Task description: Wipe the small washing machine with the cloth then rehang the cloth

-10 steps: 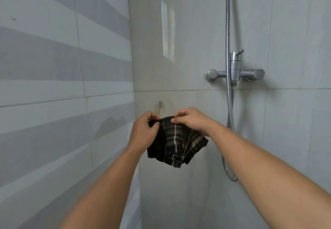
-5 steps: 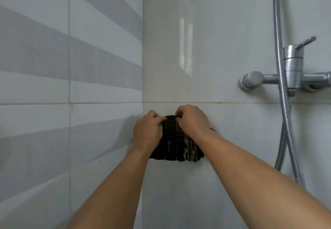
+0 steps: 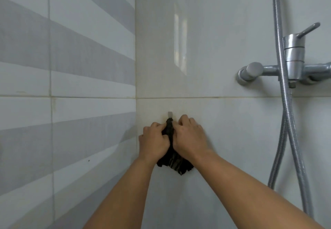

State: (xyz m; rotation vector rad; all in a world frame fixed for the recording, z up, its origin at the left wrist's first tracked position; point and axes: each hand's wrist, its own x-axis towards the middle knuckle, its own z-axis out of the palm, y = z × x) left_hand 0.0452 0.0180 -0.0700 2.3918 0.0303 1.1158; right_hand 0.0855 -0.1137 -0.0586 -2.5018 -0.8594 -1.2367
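The dark striped cloth [image 3: 170,159] sits bunched between our two hands, pressed against the pale tiled wall [image 3: 215,49] close to the corner where it meets the grey-and-white striped wall [image 3: 71,67]. Our left hand [image 3: 154,142] clamps the cloth from the left and our right hand [image 3: 189,138] clamps it from the right, fingers curled shut on the fabric, so that only a narrow dark ridge shows between the knuckles. The top of that ridge reaches up to the small metal wall hook [image 3: 169,114] (we cannot tell whether the fabric is actually caught on it). Below our wrists the cloth's loose lower edge hangs out in ragged folds. Well apart to the right, the chrome shower mixer tap [image 3: 293,58] is mounted on the same wall, with its metal shower hose [image 3: 284,121] running down in front of it.
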